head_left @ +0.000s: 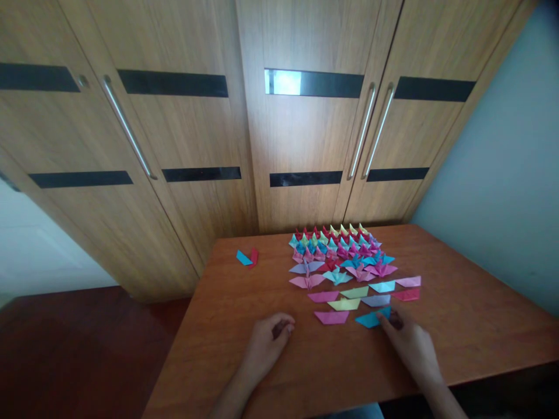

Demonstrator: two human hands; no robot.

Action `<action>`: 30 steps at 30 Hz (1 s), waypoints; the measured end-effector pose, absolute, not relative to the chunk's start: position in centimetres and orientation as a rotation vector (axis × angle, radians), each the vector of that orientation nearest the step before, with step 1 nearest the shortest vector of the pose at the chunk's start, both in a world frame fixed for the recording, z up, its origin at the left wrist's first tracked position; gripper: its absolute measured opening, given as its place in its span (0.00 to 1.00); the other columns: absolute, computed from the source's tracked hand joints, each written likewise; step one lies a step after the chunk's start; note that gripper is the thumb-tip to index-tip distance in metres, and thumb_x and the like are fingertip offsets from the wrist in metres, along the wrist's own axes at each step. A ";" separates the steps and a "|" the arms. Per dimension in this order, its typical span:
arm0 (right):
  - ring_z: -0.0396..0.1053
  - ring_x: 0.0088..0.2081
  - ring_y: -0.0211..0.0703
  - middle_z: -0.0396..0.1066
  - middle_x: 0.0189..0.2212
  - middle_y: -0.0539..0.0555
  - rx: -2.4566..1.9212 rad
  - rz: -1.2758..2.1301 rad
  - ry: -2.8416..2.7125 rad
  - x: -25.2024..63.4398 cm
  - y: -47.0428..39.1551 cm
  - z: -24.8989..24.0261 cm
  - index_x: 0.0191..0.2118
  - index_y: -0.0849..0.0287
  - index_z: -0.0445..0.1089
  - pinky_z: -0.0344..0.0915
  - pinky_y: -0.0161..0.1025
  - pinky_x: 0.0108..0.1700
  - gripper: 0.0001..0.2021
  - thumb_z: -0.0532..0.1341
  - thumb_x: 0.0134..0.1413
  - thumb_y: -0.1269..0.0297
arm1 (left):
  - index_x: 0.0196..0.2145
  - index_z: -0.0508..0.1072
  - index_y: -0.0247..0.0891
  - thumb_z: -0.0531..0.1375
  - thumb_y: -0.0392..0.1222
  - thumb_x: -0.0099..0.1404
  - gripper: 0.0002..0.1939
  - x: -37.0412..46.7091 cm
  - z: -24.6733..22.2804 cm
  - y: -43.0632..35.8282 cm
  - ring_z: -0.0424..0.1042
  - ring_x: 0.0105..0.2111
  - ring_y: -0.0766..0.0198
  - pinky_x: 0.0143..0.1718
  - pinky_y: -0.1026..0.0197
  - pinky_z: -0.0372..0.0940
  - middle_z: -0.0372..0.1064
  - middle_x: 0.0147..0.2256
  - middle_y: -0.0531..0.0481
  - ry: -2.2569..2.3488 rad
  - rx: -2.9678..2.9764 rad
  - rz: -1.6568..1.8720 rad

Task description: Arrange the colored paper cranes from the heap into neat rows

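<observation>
My right hand (410, 340) pinches the end of a blue folded paper piece (370, 319) at the front of the group, between thumb and fingers. To its left lies a magenta folded paper piece (331, 317). Nearer to the left side, my left hand (268, 343) rests low over the table with its fingers curled in and nothing visible in them. Just behind are more flat boat-shaped pieces, among them a yellow one (344, 304), a lavender one (376, 300) and a red one (406, 294). Farther back stand rows of colourful origami cranes (336, 250).
The wooden table (227, 361) carries all the paper. At its far left corner lie a small blue paper piece (243, 258) and a red paper piece (254, 256). Wooden wardrobe doors (301, 134) rise behind the table, and a pale wall (502, 174) is at the right.
</observation>
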State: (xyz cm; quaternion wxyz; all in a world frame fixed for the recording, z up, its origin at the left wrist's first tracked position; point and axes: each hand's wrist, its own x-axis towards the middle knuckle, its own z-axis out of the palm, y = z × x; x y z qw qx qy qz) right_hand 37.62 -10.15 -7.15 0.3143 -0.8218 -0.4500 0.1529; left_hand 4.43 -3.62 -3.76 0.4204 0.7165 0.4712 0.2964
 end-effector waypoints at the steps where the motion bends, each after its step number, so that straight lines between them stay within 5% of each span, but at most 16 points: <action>1: 0.72 0.33 0.50 0.74 0.29 0.54 -2.252 0.363 -1.239 37.6 -10.2 -7.2 0.34 0.54 0.68 0.62 0.39 0.32 0.17 0.55 0.50 0.45 | 0.34 0.75 0.38 0.55 0.38 0.60 0.09 4.4 -3.7 -3.7 0.70 0.30 0.63 0.32 0.66 0.62 0.73 0.30 0.50 1.179 1.810 0.743; 8: 0.70 0.41 0.51 0.71 0.39 0.57 -2.404 0.125 -1.343 36.0 -9.9 -6.8 0.45 0.55 0.65 0.62 0.42 0.38 0.20 0.51 0.54 0.47 | 0.35 0.76 0.40 0.54 0.39 0.60 0.10 4.4 -3.6 -3.8 0.71 0.32 0.62 0.34 0.64 0.62 0.74 0.32 0.50 1.167 1.825 0.733; 17: 0.73 0.35 0.54 0.74 0.38 0.59 -2.433 0.168 -1.310 35.3 -9.4 -6.6 0.50 0.52 0.65 0.61 0.42 0.30 0.23 0.49 0.55 0.45 | 0.33 0.76 0.41 0.55 0.40 0.60 0.09 4.4 -3.4 -3.8 0.71 0.32 0.60 0.34 0.64 0.62 0.74 0.32 0.49 1.160 1.848 0.734; 25: 0.73 0.32 0.51 0.75 0.31 0.56 -2.230 0.181 -1.255 34.8 -9.8 -6.7 0.49 0.55 0.66 0.64 0.40 0.30 0.23 0.49 0.55 0.47 | 0.34 0.76 0.40 0.55 0.42 0.62 0.10 4.4 -3.3 -4.0 0.70 0.32 0.61 0.34 0.64 0.61 0.74 0.32 0.49 1.156 1.849 0.757; 30: 0.73 0.35 0.49 0.75 0.37 0.57 -1.805 0.287 -1.331 30.9 -9.7 -6.9 0.41 0.57 0.72 0.67 0.39 0.37 0.18 0.53 0.55 0.51 | 0.36 0.75 0.39 0.53 0.43 0.63 0.11 4.2 -3.3 -3.6 0.70 0.33 0.61 0.35 0.64 0.63 0.73 0.33 0.48 1.137 1.824 0.781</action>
